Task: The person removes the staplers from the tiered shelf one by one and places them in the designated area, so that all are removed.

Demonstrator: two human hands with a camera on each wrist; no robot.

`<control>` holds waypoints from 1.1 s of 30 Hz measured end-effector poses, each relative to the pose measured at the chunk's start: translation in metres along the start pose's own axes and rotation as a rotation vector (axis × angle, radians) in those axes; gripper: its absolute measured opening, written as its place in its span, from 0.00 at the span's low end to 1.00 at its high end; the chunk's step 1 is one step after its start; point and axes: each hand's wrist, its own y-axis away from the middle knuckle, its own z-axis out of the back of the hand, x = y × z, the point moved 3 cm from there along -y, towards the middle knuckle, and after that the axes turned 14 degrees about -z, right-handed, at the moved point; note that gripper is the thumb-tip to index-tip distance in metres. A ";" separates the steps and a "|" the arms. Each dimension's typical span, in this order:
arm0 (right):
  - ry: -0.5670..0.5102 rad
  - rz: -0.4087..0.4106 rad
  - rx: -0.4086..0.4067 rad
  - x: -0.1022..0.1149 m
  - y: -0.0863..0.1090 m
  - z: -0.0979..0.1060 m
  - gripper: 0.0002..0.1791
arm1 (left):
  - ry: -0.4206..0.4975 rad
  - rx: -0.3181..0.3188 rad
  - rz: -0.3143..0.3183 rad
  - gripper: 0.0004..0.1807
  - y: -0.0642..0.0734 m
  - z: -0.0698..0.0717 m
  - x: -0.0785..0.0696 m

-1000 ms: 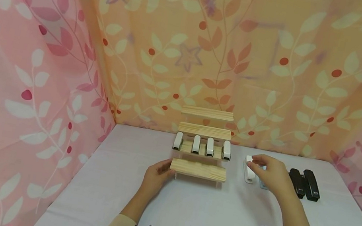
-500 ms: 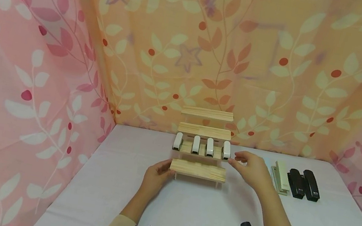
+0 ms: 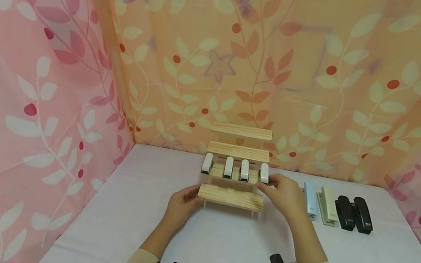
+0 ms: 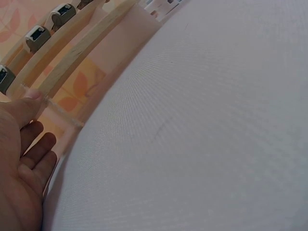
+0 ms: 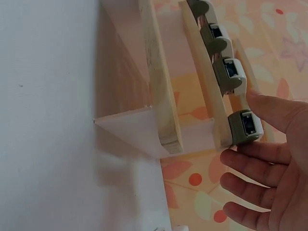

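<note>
A tiered wooden rack (image 3: 230,197) stands on the table, with several white-topped staplers in a row on one tier. In the head view, my left hand (image 3: 181,206) holds the left end of its lowest board. The left wrist view shows the thumb (image 4: 32,94) against the board's end and the other fingers curled. At the rack's right side, my right hand (image 3: 284,193) is around the rightmost stapler (image 5: 246,126). Its thumb (image 5: 274,108) lies on one side and its index finger (image 5: 269,150) on the other, pinching it.
Right of the rack a light blue stapler (image 3: 310,201), a pale green stapler (image 3: 327,206) and two black staplers (image 3: 362,215) lie in a row. A white object (image 4: 162,6) partly shows on the table in the left wrist view. Patterned curtains (image 3: 190,53) surround the table.
My right hand has moved left, from beside the white stapler on the table to the rack's rightmost stapler. The light blue stapler has come into view. My left hand has stayed put.
</note>
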 end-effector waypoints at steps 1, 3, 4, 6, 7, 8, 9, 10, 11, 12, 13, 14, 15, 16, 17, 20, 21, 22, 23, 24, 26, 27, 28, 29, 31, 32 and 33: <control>0.008 -0.007 -0.004 0.001 0.000 0.000 0.30 | 0.001 -0.001 0.002 0.27 0.000 0.000 0.000; 0.021 -0.026 -0.012 0.003 -0.001 0.000 0.29 | 0.002 -0.004 0.002 0.27 0.000 0.000 0.001; 0.027 -0.032 -0.018 0.003 -0.001 0.000 0.29 | 0.002 -0.005 -0.001 0.27 0.000 0.000 0.002; 0.031 -0.047 -0.027 0.004 -0.001 0.000 0.29 | 0.004 -0.010 -0.004 0.27 -0.001 0.000 0.002; 0.032 -0.055 -0.032 0.004 -0.001 0.000 0.29 | 0.003 -0.012 -0.003 0.27 -0.001 -0.001 0.001; 0.031 -0.061 -0.037 0.003 -0.001 0.000 0.29 | 0.003 -0.013 -0.003 0.27 -0.001 -0.001 0.001; 0.027 -0.065 -0.043 0.003 -0.001 0.000 0.29 | 0.001 -0.012 0.000 0.27 -0.001 -0.001 0.000; 0.022 -0.067 -0.048 0.003 -0.002 -0.001 0.29 | 0.001 -0.013 0.002 0.27 0.000 -0.001 0.000; 0.016 -0.068 -0.054 0.002 -0.002 -0.001 0.28 | 0.000 -0.014 0.004 0.27 0.000 -0.001 -0.001; 0.011 -0.066 -0.061 0.002 -0.002 -0.001 0.28 | 0.000 -0.013 0.003 0.27 0.000 -0.001 -0.001; 0.005 -0.063 -0.065 0.001 -0.002 -0.001 0.28 | -0.004 -0.011 0.000 0.27 0.000 -0.001 -0.002; 0.000 -0.060 -0.069 0.001 -0.002 -0.001 0.29 | -0.004 -0.009 -0.007 0.27 0.000 -0.001 -0.002; -0.004 -0.057 -0.073 0.000 -0.002 -0.002 0.29 | -0.002 -0.007 -0.011 0.27 0.000 -0.001 -0.002; -0.009 -0.055 -0.076 -0.001 -0.002 -0.002 0.28 | 0.000 -0.004 -0.016 0.27 0.000 -0.001 -0.002; -0.013 -0.052 -0.078 -0.001 -0.002 -0.002 0.28 | 0.000 0.000 -0.021 0.27 0.000 -0.001 -0.002; -0.025 -0.048 -0.079 -0.004 -0.002 -0.003 0.28 | 0.001 0.011 -0.029 0.27 -0.001 0.000 0.001; -0.030 -0.046 -0.080 -0.005 -0.002 -0.003 0.28 | -0.004 0.015 -0.028 0.27 -0.002 -0.001 0.004; -0.036 -0.043 -0.080 -0.005 -0.001 -0.003 0.28 | -0.012 0.018 -0.030 0.28 -0.002 -0.001 0.008; -0.040 -0.040 -0.082 -0.006 -0.001 -0.003 0.28 | -0.020 0.017 -0.029 0.28 -0.003 -0.001 0.012; -0.042 -0.036 -0.084 -0.007 0.000 -0.002 0.27 | -0.026 0.016 -0.028 0.28 -0.003 -0.001 0.016; -0.049 -0.026 -0.091 -0.008 0.001 -0.001 0.26 | -0.041 0.013 -0.033 0.28 -0.004 -0.001 0.025; -0.051 -0.022 -0.096 -0.009 0.002 0.000 0.26 | -0.042 0.010 -0.033 0.28 -0.004 0.000 0.028; -0.053 -0.018 -0.098 -0.010 0.003 0.001 0.25 | -0.040 0.007 -0.033 0.28 -0.004 0.000 0.030; -0.052 -0.015 -0.102 -0.011 0.004 0.003 0.25 | -0.037 0.004 -0.035 0.28 -0.004 0.000 0.032; -0.053 -0.005 -0.108 -0.014 0.007 0.006 0.25 | -0.030 0.003 -0.042 0.29 -0.004 0.001 0.033; -0.053 0.000 -0.113 -0.016 0.009 0.008 0.25 | -0.025 0.001 -0.040 0.29 -0.004 0.001 0.033; -0.050 0.007 -0.118 -0.017 0.010 0.010 0.25 | -0.022 0.000 -0.040 0.29 -0.004 0.001 0.033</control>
